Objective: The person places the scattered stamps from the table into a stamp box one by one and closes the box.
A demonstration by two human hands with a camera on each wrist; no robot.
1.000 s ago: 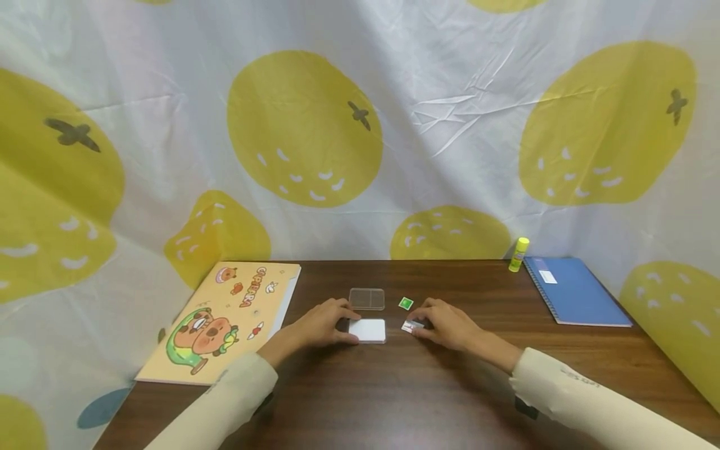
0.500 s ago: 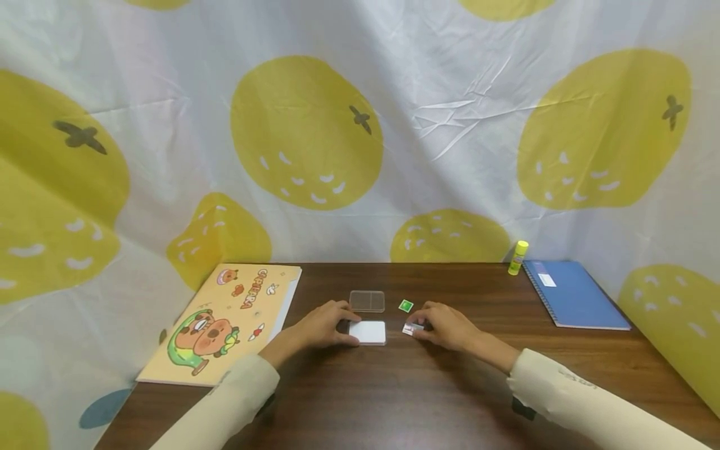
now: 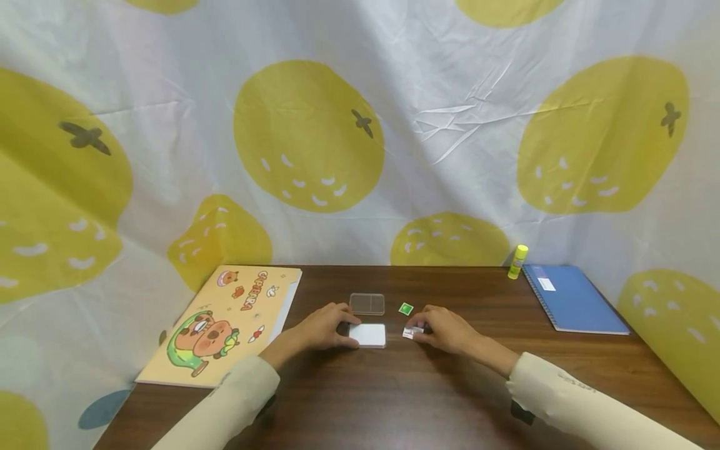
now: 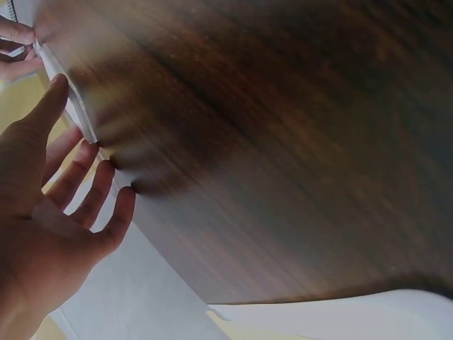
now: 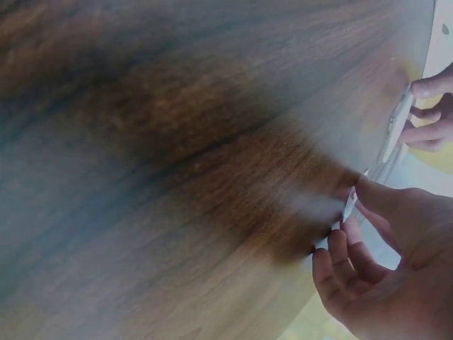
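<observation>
In the head view, my left hand (image 3: 329,326) holds the left end of a shallow clear plastic case (image 3: 368,346) with a white card-like top (image 3: 368,334). The left wrist view has the thumb along its near side and fingers on the far side. My right hand (image 3: 447,328) pinches a small white piece with red print (image 3: 412,333) between thumb and fingers, low over the table just right of the case. Part of that piece is hidden by the fingers. Behind it lies a small green square with a pale border (image 3: 406,309).
A clear rectangular plastic lid or tray (image 3: 367,304) lies behind the case on the dark wood table (image 3: 360,400). At left is a capybara-printed folder (image 3: 225,325). A blue spiral notebook (image 3: 574,300) and an upright yellow glue stick (image 3: 517,262) stand at back right, before a patterned curtain (image 3: 439,162).
The head view has tilted up a little, so everything sits slightly lower. The small white piece has turned slightly in my right fingers. My left hand keeps its hold on the case.
</observation>
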